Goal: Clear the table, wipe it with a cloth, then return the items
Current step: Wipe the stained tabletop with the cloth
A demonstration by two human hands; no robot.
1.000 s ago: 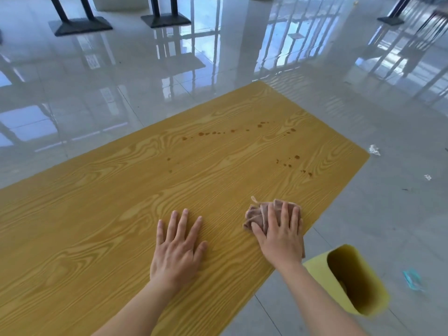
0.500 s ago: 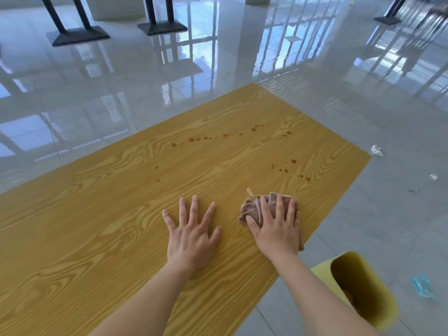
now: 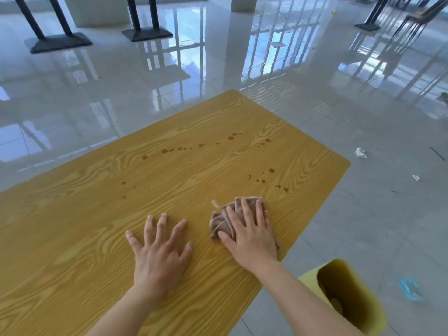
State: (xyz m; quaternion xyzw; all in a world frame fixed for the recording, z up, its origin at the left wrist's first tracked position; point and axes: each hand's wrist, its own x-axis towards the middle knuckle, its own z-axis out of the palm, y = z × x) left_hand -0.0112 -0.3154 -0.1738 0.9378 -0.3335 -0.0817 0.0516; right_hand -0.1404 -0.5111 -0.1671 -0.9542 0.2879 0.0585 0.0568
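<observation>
Bare left hand, right hand, forearms
</observation>
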